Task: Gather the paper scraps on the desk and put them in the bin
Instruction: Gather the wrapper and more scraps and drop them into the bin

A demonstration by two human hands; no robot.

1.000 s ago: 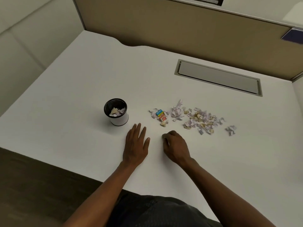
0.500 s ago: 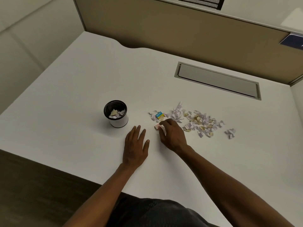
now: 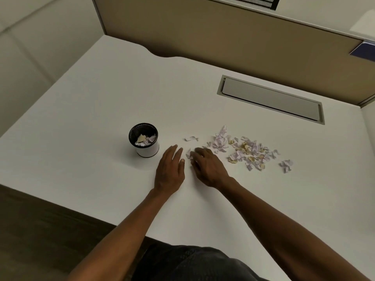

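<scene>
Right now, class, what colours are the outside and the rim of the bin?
The bin is white outside, with a black rim; head view.

Bench [image 3: 101,98]: bin [image 3: 144,140] left of centre, upright, scraps inside. Left hand [image 3: 170,169] flat on the bench, just right of and nearer than the bin. Right hand [image 3: 207,166] beside it on the right, fingers [image 3: 195,157] over a few scraps. One stray scrap [image 3: 191,138] lies behind the hands. Main scrap pile [image 3: 243,150] right of the right hand; small outlying clump [image 3: 286,165] farther right. Recessed hatch [image 3: 271,99] behind the pile, before the rear partition [image 3: 223,37].
</scene>
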